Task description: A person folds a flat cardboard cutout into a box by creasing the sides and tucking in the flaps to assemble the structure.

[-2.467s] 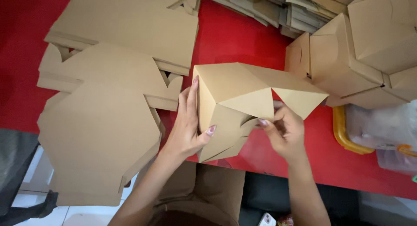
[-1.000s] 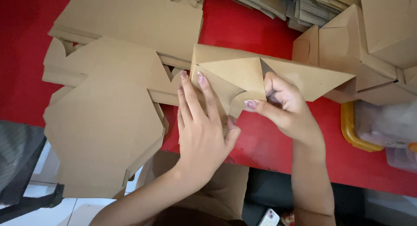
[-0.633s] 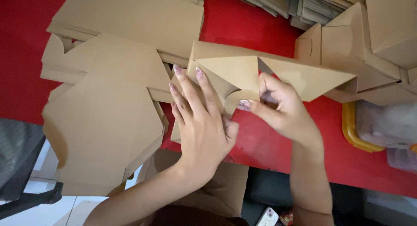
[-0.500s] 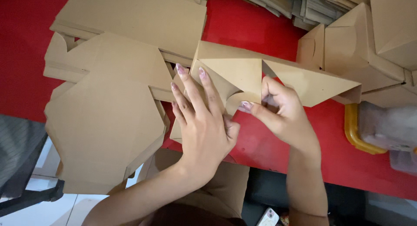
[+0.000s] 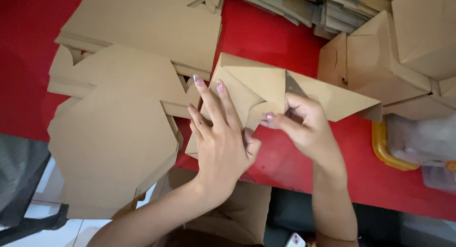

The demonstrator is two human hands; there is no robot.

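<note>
1. Left hand (image 5: 221, 142) lies flat, palm down, fingers spread and stretched forward over the near-left part of the half-folded cardboard box (image 5: 266, 92). It presses rather than grips; nothing is closed inside it.
2. Right hand (image 5: 304, 126) is curled onto the box's middle, thumb and forefinger pinched on a flap edge near the centre fold. The other fingers tuck behind the cardboard, so I cannot tell how far they wrap.
3. The box sits on the red counter (image 5: 266, 35), close to its near edge, between the two hands. Its left corner is covered by the left hand, and its right tip points toward the folded boxes (image 5: 380, 66).
4. Those finished boxes crowd the upper right; the top one is cut off by the frame.
5. To the left, a pile of flat cardboard blanks (image 5: 118, 128) overhangs the near counter edge. The sheets overlap, so where one ends and the next begins is hard to read.
6. A further large blank (image 5: 147, 23) lies behind it, cropped at the top.
7. Along the top edge, a stack of flattened cardboard (image 5: 308, 7) shows only as layered edges.
8. At far right, a yellow-rimmed clear container (image 5: 399, 152) is partly out of frame; its contents are blurred.
9. Below the counter, another brown carton (image 5: 237, 213) shows between the forearms, mostly hidden.
</note>
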